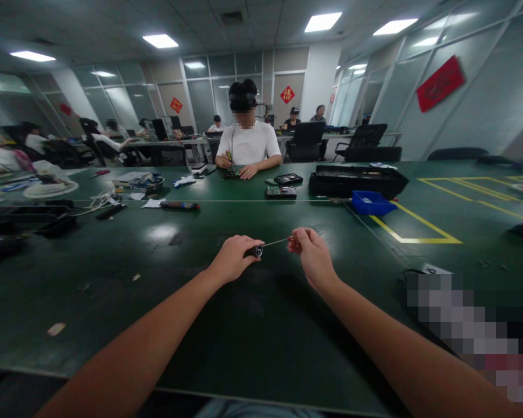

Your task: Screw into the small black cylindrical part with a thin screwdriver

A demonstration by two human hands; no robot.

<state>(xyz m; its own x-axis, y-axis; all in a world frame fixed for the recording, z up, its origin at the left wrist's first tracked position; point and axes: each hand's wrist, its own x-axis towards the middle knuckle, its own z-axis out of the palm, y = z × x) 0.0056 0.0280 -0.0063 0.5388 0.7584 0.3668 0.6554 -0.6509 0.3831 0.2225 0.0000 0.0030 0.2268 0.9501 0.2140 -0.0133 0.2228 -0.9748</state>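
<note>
My left hand [234,257] is closed in a fist round the dark handle of a slim screwdriver [261,248]. Its thin metal shaft runs to the right, level above the green table [253,325]. My right hand [310,251] pinches the far tip of that shaft between thumb and fingers. Both hands hover a little above the tabletop, close together near its middle.
Across the table a person in a white shirt [248,145] works on a small board. Near that person lie a hard drive [280,192], a black tool case [357,180] and a blue bin [372,202]. Another screwdriver [179,205] and cables [100,203] lie at left. Yellow tape lines [414,229] mark the right side.
</note>
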